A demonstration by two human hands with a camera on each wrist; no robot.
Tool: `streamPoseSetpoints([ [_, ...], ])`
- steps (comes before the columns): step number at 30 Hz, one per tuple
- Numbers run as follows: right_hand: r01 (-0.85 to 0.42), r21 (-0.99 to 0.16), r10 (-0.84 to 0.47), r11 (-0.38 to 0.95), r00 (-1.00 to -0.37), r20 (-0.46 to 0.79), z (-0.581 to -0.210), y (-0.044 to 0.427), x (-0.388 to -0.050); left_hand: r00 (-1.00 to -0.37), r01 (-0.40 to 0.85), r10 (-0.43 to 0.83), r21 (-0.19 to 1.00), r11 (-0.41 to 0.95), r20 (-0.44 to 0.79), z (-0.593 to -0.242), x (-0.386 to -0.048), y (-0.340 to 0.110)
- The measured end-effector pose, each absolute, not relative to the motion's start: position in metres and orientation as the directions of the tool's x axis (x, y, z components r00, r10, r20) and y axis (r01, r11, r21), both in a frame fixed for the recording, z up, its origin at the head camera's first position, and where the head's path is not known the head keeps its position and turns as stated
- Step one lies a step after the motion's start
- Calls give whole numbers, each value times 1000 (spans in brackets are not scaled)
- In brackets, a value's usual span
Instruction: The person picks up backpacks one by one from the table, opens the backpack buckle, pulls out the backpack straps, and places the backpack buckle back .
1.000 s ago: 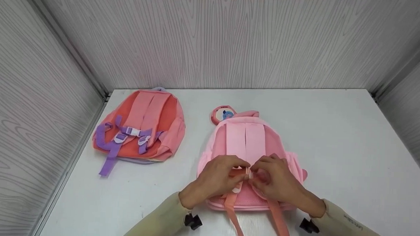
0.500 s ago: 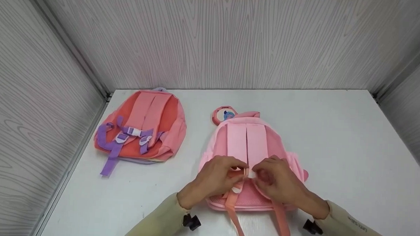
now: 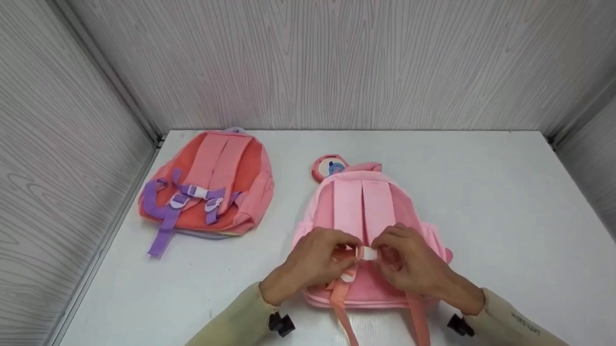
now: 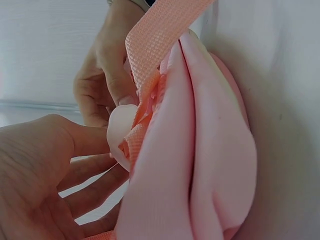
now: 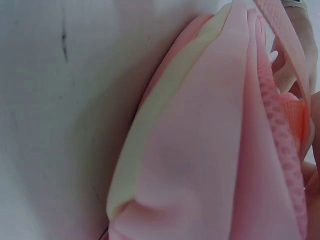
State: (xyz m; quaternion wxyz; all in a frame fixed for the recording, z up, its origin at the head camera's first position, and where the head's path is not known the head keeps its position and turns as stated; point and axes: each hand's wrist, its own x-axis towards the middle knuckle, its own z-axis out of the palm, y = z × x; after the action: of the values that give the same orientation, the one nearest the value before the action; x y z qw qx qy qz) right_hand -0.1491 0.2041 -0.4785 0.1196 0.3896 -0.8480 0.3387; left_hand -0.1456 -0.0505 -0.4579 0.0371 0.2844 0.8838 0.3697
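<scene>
The light pink backpack [image 3: 378, 201] lies with its straps up in the head view. Across its lower middle is a white buckle [image 3: 368, 253] on orange webbing, between the two hands. The left hand [image 3: 318, 258] pinches the left side of the buckle strap between thumb and fingers. The right hand [image 3: 412, 258] pinches at its right side. Orange strap ends [image 3: 419, 325] hang over the backpack's lower edge. In the left wrist view a white strap adjuster [image 4: 120, 132] sits beside the left hand [image 4: 45, 170]. The right wrist view shows mostly the pink side fabric [image 5: 200, 125].
A coral backpack [image 3: 220, 180] with purple straps and a fastened white buckle lies at the left on the white table [image 3: 491, 200]. A round pink tag [image 3: 329, 167] with a blue figure is at the pink backpack's top. Grey wood-patterned panels [image 3: 312, 60] surround the table.
The right hand has shifted slightly right, and more of the white buckle shows between the hands. The right orange strap end has moved a little right. The left hand has barely moved.
</scene>
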Motion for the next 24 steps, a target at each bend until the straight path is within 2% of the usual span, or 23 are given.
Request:
streamPoseSetpoints([
  [6, -801, -435, -626, 411, -595, 505, -476, 204, -154, -821, 530, 524, 644, 552, 227, -463, -145, -48],
  [8, -806, -434, -633, 404, -588, 503, -476, 204, -155, -819, 535, 523, 639, 553, 234, -465, -146, -48],
  [24, -773, -510, -629, 378, -619, 471, -483, 206, -155, -814, 541, 519, 667, 512, 262, -470, -147, -51],
])
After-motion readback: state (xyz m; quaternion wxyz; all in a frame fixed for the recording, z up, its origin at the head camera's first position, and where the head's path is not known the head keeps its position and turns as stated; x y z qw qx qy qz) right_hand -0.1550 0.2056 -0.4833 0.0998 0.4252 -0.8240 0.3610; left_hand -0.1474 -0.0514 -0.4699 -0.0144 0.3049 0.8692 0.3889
